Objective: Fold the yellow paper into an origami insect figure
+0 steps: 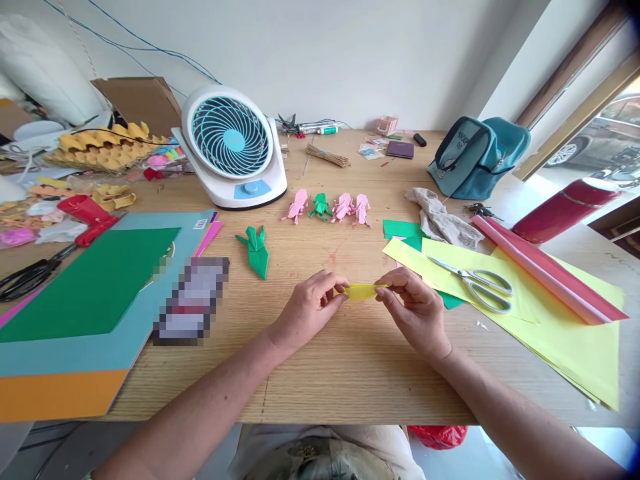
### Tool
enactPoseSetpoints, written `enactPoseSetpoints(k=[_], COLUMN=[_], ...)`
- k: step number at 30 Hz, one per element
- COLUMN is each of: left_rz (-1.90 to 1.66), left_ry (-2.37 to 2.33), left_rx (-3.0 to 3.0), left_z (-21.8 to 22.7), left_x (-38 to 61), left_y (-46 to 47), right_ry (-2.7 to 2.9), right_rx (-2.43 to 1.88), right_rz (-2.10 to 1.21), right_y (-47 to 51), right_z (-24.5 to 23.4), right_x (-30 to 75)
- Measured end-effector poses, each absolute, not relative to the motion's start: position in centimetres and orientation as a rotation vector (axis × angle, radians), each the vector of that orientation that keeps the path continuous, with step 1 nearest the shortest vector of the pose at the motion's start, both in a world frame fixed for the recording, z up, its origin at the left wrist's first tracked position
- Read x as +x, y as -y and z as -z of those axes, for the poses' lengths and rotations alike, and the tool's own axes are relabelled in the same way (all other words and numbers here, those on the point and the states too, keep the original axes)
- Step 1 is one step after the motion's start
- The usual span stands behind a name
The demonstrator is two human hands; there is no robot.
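A small folded piece of yellow paper (361, 293) is stretched between my two hands, just above the wooden table. My left hand (317, 297) pinches its left end between thumb and fingers. At the other end, my right hand (413, 308) grips the paper the same way. Beyond them stand several folded paper figures: a pink one (299, 205), a green one (319, 207) and more pink ones (343, 207). Left of these lies a larger green folded paper piece (256, 252) with pointed ends.
Silver scissors (477, 283) rest on yellow sheets (565, 333) at right, near a rolled pink sheet (550, 277) and a red flask (565, 210). A blurred phone (193, 303) and green paper (95, 280) lie left. A fan (231, 143) and teal bag (477, 157) stand behind.
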State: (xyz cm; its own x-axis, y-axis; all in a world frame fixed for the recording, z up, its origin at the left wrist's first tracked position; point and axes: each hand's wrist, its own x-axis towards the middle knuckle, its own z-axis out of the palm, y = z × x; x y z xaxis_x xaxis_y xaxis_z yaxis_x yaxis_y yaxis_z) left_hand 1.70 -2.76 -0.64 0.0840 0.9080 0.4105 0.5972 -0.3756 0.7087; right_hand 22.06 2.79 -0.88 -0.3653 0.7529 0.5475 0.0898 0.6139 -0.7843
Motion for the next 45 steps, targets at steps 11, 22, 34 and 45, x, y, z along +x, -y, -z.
enactPoseSetpoints(k=[11, 22, 34, 45], left_rz=[-1.080, -1.116, -1.111, -1.152], left_ry=[-1.500, -1.486, -1.369, -1.368], left_rx=[1.976, 1.962, 1.964, 1.853], left_z=[0.69, 0.90, 1.00, 0.77], left_x=[1.65, 1.59, 1.83, 1.98], left_y=[2.81, 2.54, 2.60, 2.54], right_ry=[1.883, 1.812, 1.765, 1.611], right_rx=[-0.639, -0.610, -0.643, -0.711], right_rz=[-0.826, -1.117, -1.134, -1.275], right_y=[-2.94, -3.45, -3.48, -3.65], right_z=[0.89, 1.24, 0.48, 0.74], right_x=[22.02, 22.00, 21.94, 21.74])
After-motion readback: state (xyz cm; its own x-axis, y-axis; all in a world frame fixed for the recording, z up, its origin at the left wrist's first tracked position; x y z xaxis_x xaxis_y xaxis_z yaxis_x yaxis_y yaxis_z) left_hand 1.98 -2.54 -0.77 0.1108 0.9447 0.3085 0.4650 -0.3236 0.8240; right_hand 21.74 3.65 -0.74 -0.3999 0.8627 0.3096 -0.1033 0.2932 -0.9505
